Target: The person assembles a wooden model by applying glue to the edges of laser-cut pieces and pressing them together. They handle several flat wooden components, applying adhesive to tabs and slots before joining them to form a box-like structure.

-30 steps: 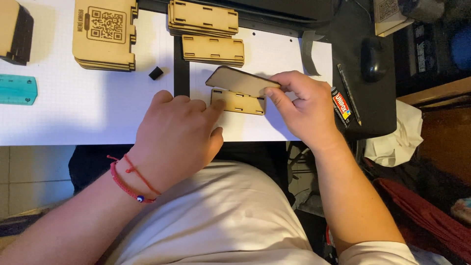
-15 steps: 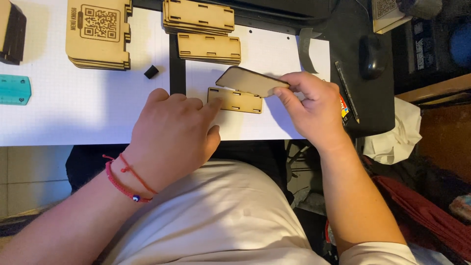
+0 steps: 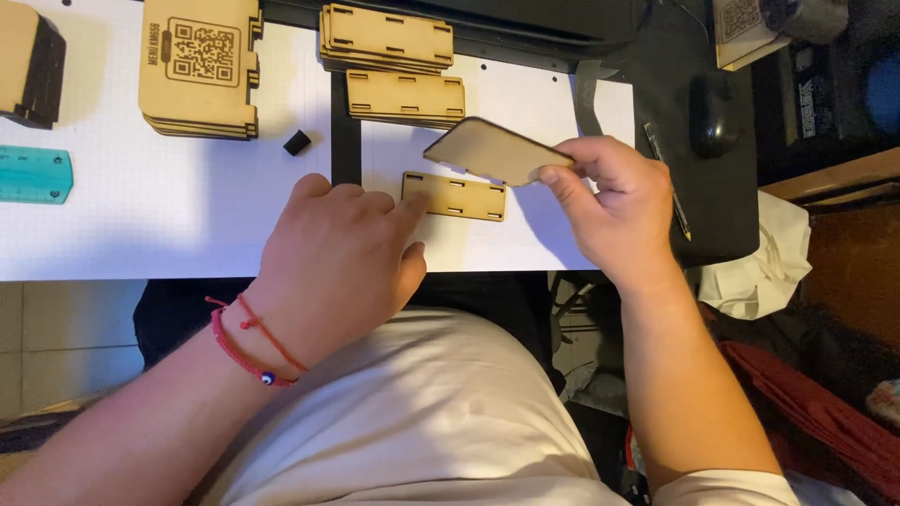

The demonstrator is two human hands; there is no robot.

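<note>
The right hand (image 3: pixel 623 211) pinches a rounded-corner wooden panel (image 3: pixel 487 150) between thumb and fingertips by its right end; over the last second it has lifted the panel's free end off the white sheet (image 3: pixel 187 206), so the panel now tilts clear above the slotted wooden strip (image 3: pixel 455 196) rather than lying on it, and the strip is free to be handled. The left hand (image 3: pixel 342 258) rests loosely curled, its index finger touching the strip's left end and gripping nothing; it has held there throughout. Further back lie two stacks of slotted strips (image 3: pixel 405 96), and to the left a stack of tan wooden plates (image 3: pixel 199 64) engraved with a square code pattern. A small black block (image 3: pixel 297 142) sits nearby, a teal ruler (image 3: pixel 33 174) at the left edge, and a tan box with a printed code (image 3: pixel 745 26) at top right.
</note>
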